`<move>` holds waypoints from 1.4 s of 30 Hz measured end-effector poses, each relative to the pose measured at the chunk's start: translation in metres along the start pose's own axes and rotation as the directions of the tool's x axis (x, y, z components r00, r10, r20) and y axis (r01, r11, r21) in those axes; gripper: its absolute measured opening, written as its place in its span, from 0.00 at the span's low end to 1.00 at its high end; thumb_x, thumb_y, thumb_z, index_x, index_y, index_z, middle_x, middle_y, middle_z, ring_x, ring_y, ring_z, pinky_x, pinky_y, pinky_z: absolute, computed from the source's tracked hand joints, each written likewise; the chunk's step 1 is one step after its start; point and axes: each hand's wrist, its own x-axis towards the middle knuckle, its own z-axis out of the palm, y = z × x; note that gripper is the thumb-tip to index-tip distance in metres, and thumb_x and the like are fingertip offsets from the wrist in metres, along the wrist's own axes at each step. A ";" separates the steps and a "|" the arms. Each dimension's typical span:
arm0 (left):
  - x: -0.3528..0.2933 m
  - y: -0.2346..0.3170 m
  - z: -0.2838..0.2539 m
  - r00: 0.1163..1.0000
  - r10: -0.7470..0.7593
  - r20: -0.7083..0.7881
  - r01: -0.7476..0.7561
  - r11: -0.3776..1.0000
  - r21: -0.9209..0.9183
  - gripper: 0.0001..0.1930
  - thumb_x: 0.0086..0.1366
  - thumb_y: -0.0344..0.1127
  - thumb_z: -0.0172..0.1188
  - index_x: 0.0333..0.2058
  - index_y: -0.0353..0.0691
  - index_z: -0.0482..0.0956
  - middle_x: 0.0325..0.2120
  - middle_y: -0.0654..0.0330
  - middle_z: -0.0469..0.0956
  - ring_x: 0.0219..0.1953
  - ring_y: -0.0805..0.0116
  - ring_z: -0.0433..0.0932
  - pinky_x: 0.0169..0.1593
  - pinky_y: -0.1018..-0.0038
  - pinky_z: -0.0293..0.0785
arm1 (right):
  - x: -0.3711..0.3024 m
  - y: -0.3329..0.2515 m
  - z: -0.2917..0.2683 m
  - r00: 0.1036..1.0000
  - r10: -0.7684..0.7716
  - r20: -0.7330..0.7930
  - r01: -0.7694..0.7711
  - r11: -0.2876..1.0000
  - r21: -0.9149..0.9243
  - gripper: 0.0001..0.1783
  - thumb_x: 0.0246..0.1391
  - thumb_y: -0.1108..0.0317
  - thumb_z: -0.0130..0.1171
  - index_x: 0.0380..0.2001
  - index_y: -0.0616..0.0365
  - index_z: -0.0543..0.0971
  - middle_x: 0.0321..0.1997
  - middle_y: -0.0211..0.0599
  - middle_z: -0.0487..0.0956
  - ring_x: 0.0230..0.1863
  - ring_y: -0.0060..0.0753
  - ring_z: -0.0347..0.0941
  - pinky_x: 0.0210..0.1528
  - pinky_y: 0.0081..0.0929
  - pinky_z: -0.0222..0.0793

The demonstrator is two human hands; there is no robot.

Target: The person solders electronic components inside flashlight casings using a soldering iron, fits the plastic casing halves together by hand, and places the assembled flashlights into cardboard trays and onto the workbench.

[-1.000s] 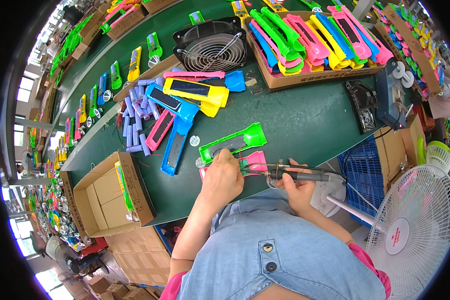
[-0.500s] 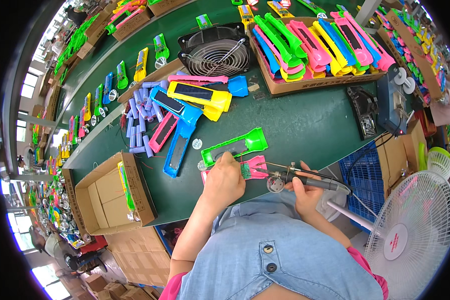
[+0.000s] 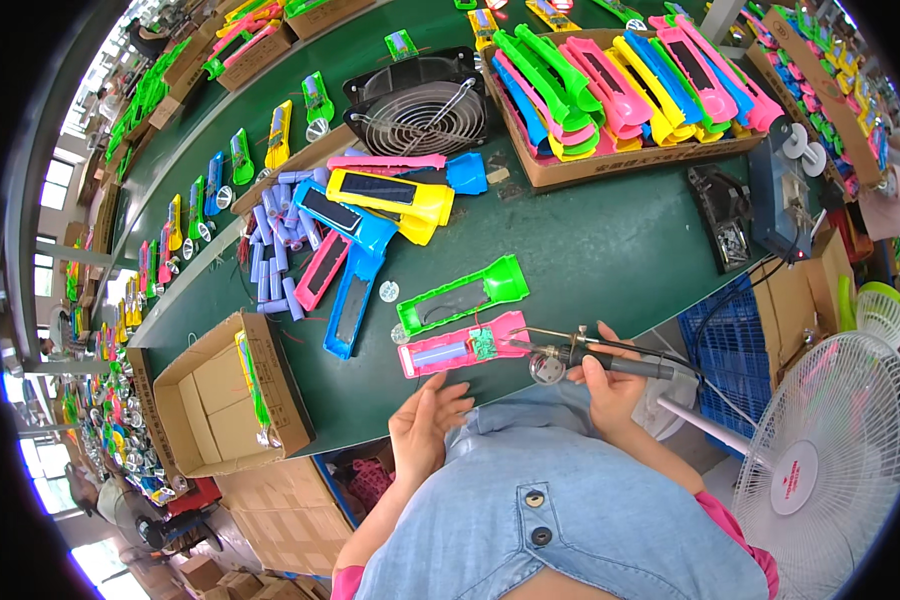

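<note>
My right hand [image 3: 612, 395] grips a soldering iron [image 3: 642, 366] with a thin metal feed tube on top, its tip pointing left at a pink plastic housing [image 3: 408, 362]. Inside that housing lie a purple cylindrical battery [image 3: 440, 355] and a small green circuit board [image 3: 483, 344]. The tip is close to the board; whether they touch I cannot tell. Below the pink housing, my left hand [image 3: 426, 425] is open and empty, fingers apart. A green housing [image 3: 511, 280] with a dark panel and wire lies just beyond. Under the iron sits a round silvery piece [image 3: 547, 368].
Blue, yellow and pink housings [image 3: 385, 195] lie heaped beside several purple batteries [image 3: 270, 265]. A cardboard box of housings [image 3: 630, 165] stands behind, near a black fan [image 3: 420, 115]. Left is a shallow carton [image 3: 185, 440]; right, a white fan [image 3: 820, 450] and the iron's cable.
My left hand has drawn back from the pink housing toward me and opened, uncovering the battery. My right hand keeps the soldering iron in nearly the same place.
</note>
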 end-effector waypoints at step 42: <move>0.048 0.006 0.019 0.435 0.636 0.638 -0.739 -0.152 0.656 0.11 0.39 0.24 0.64 0.26 0.41 0.78 0.22 0.64 0.73 0.25 0.66 0.71 0.28 0.73 0.65 | -0.006 0.005 0.002 0.992 -0.113 0.064 0.115 0.993 -0.035 0.11 0.44 0.78 0.57 0.34 0.62 0.73 0.26 0.38 0.79 0.28 0.24 0.77 0.63 0.38 0.44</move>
